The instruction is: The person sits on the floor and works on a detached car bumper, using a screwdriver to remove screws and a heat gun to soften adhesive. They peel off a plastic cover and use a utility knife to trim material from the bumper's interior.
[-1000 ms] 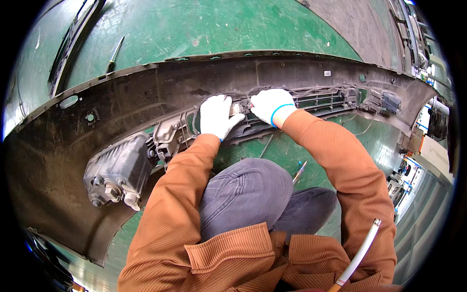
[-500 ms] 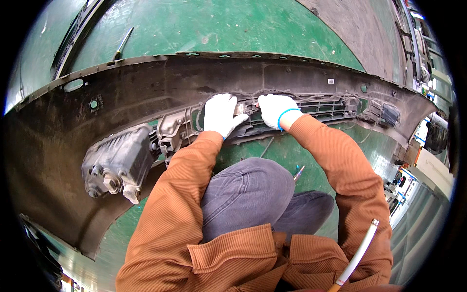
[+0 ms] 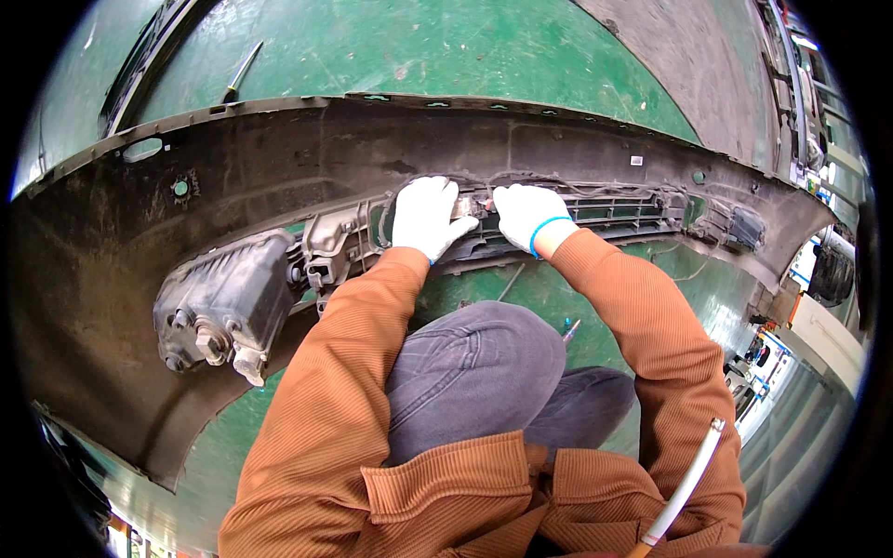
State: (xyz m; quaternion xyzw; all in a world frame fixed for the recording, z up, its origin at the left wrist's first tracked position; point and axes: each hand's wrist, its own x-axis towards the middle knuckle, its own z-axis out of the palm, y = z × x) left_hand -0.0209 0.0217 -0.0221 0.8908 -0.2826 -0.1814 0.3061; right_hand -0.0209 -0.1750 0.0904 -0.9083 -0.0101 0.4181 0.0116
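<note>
You have both gloved hands at the middle of a dark bumper cover (image 3: 372, 139), which lies across the green floor (image 3: 419, 46) in front of your knees with its inner side toward you.

Your left hand (image 3: 426, 219) rests over the left end of the slatted grille (image 3: 623, 212), its fingers together and its thumb stretched out to the right. Your right hand (image 3: 532, 216) is bent, its fingertips pointing left beside a small reddish piece (image 3: 489, 205); I can't tell whether it pinches that. A small pale part (image 3: 464, 208) sits between your 2 hands, near your left thumb.

A dark cable (image 3: 530, 178) runs along the grille's far edge. To your left, a ribbed grey housing (image 3: 228, 288) sits on the bumper cover. A screwdriver (image 3: 246, 70) lies on the floor beyond it, and a cigarette (image 3: 688, 484) juts up at the lower right.
</note>
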